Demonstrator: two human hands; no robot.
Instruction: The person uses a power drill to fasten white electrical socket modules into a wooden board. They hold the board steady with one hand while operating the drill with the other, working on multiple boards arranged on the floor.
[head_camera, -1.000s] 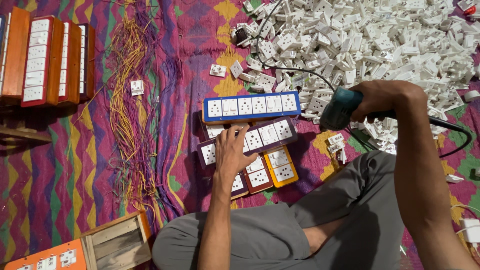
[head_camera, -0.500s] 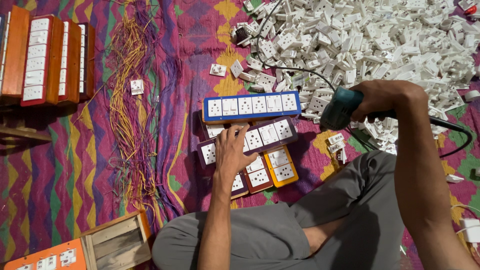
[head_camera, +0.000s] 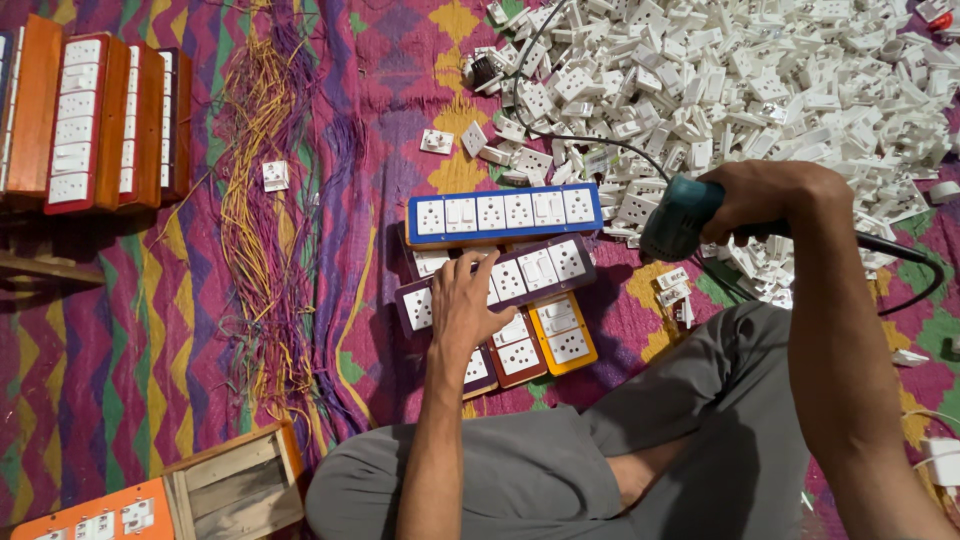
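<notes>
Patterned cloth (head_camera: 120, 330), left hand (head_camera: 468, 300) on crosswise purple board (head_camera: 530, 275), drill (head_camera: 680, 217) pointing left

A purple switchboard (head_camera: 520, 275) lies flat atop stacked boards; a teal drill (head_camera: 678, 218) hangs tilted just beside it.

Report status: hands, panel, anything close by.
Left hand flat on purple socket panel. Right hand grips teal power tool. Blue socket panel just beyond.
</notes>
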